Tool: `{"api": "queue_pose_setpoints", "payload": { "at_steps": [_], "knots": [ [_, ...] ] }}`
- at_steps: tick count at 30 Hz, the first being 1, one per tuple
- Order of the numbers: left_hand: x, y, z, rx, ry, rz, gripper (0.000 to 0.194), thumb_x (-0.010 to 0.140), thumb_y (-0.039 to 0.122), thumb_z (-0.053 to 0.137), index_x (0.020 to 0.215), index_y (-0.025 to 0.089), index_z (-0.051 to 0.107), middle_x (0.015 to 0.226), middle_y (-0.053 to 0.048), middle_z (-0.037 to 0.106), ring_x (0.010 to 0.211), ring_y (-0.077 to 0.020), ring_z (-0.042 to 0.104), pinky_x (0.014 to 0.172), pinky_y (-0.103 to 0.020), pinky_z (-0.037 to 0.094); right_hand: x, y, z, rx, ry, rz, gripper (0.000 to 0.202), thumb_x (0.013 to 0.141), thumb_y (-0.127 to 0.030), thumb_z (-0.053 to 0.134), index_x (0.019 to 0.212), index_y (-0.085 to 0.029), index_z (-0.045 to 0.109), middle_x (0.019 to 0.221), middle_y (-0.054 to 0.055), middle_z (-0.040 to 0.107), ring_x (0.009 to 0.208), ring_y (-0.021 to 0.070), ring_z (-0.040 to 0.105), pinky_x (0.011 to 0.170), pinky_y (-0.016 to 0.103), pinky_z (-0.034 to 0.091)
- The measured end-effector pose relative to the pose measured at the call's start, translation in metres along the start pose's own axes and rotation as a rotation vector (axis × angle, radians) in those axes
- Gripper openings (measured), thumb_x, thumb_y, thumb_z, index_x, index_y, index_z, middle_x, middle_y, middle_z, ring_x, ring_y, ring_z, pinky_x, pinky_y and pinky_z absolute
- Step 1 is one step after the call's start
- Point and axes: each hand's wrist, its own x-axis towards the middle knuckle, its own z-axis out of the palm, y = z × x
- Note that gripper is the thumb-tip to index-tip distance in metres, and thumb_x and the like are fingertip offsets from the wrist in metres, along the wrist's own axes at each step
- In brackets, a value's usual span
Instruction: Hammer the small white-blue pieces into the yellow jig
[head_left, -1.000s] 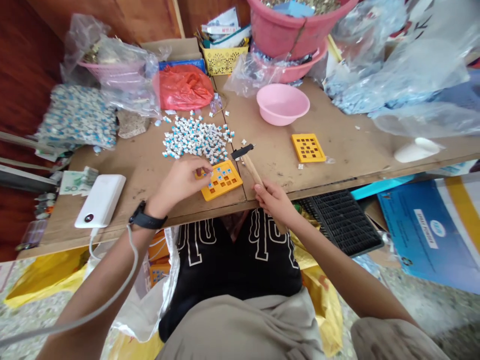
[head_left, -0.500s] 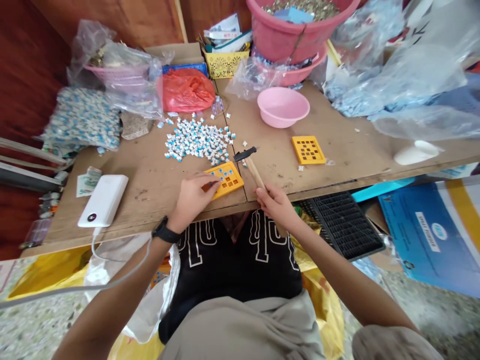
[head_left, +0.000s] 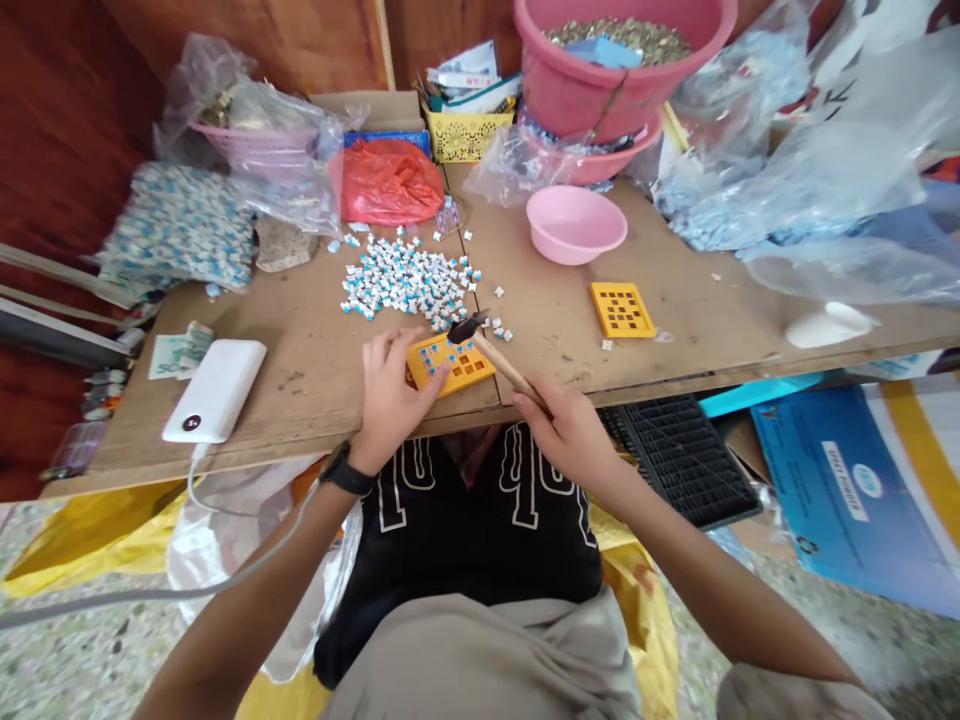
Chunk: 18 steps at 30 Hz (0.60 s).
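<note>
My right hand (head_left: 566,430) is wrapped round the wooden handle of a small hammer (head_left: 504,362). Its black head hangs over the far edge of a yellow tray (head_left: 474,378) with square slots. Small blue-and-white pieces sit in several slots; others at the near right show brown. My left hand (head_left: 394,395) lies at the tray's left side, fingers apart, thumb on the tray. Just beyond the tray spreads a pile of blue-and-white pieces (head_left: 409,280). A second yellow tray (head_left: 622,310) lies farther right.
A pink bowl (head_left: 576,225) stands behind the trays. A white power bank (head_left: 215,390) with a cable lies at the left. Red bag (head_left: 391,182), yellow basket (head_left: 469,135) and large pink tub (head_left: 622,85) line the back. The table's front edge (head_left: 300,455) runs before me.
The hammer head has moved left and nearer, over the tray. My left hand has opened from a pinch and its fingers have spread. The camera view has shifted slightly.
</note>
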Motion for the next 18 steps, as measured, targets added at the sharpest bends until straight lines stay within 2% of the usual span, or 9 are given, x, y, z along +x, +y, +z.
{"api": "queue_pose_setpoints", "payload": {
  "at_steps": [3, 6, 8, 10, 12, 14, 18],
  "knots": [
    [-0.004, -0.007, -0.011, 0.019, 0.057, -0.036, 0.046, 0.106, 0.045, 0.075, 0.147, 0.026, 0.071, 0.148, -0.016, 0.072, 0.144, -0.0371, 0.064, 0.126, -0.057, 0.052, -0.006, 0.001, 0.014, -0.064, -0.003, 0.03, 0.025, 0.118, -0.046, 0.051, 0.11, -0.027, 0.065, 0.086, 0.008, 0.075, 0.074, 0.0274, 0.068, 0.071, 0.033, 0.041],
    [0.0, -0.026, -0.026, -0.01, 0.053, -0.149, 0.04, 0.11, 0.045, 0.066, 0.144, 0.025, 0.071, 0.134, -0.012, 0.08, 0.12, -0.0299, 0.075, 0.11, -0.046, 0.061, -0.005, 0.008, 0.022, -0.139, -0.083, 0.025, 0.021, 0.116, -0.042, 0.054, 0.105, -0.027, 0.063, 0.084, 0.007, 0.074, 0.069, 0.0253, 0.064, 0.066, 0.033, 0.035],
    [0.011, -0.044, -0.034, -0.011, 0.007, -0.232, 0.035, 0.111, 0.046, 0.062, 0.133, 0.023, 0.076, 0.118, -0.009, 0.085, 0.101, -0.0253, 0.078, 0.097, -0.038, 0.062, 0.0, 0.013, 0.02, -0.08, -0.086, 0.013, 0.023, 0.117, -0.044, 0.055, 0.104, -0.027, 0.064, 0.083, 0.006, 0.073, 0.071, 0.026, 0.065, 0.068, 0.033, 0.038],
    [0.026, -0.062, -0.041, 0.039, -0.029, -0.277, 0.032, 0.109, 0.047, 0.061, 0.117, 0.023, 0.081, 0.106, -0.007, 0.087, 0.092, -0.0247, 0.078, 0.089, -0.035, 0.059, 0.007, 0.017, 0.017, 0.038, -0.029, 0.011, 0.028, 0.117, -0.05, 0.056, 0.103, -0.027, 0.064, 0.08, 0.005, 0.07, 0.073, 0.0268, 0.065, 0.07, 0.034, 0.041],
    [0.044, -0.077, -0.045, 0.099, -0.04, -0.284, 0.031, 0.106, 0.047, 0.063, 0.108, 0.024, 0.083, 0.101, -0.008, 0.088, 0.09, -0.026, 0.078, 0.086, -0.035, 0.058, 0.014, 0.021, 0.015, 0.148, 0.039, 0.023, 0.034, 0.117, -0.056, 0.057, 0.099, -0.028, 0.063, 0.077, 0.003, 0.065, 0.073, 0.0265, 0.063, 0.07, 0.034, 0.042],
    [0.061, -0.087, -0.047, 0.138, -0.032, -0.278, 0.031, 0.103, 0.045, 0.064, 0.111, 0.024, 0.084, 0.104, -0.009, 0.088, 0.088, -0.0264, 0.077, 0.084, -0.036, 0.057, 0.02, 0.027, 0.016, 0.233, 0.073, 0.052, 0.04, 0.114, -0.061, 0.061, 0.093, -0.027, 0.062, 0.075, 0.002, 0.061, 0.072, 0.0252, 0.059, 0.068, 0.034, 0.042],
    [0.083, -0.092, -0.047, 0.188, -0.075, -0.182, 0.03, 0.101, 0.044, 0.065, 0.112, 0.024, 0.085, 0.111, -0.01, 0.088, 0.088, -0.0268, 0.076, 0.086, -0.037, 0.057, 0.027, 0.04, 0.024, 0.441, 0.002, 0.151, 0.05, 0.11, -0.071, 0.065, 0.088, -0.027, 0.059, 0.073, 0.0, 0.056, 0.066, 0.0203, 0.052, 0.059, 0.031, 0.04]
  ]
}}
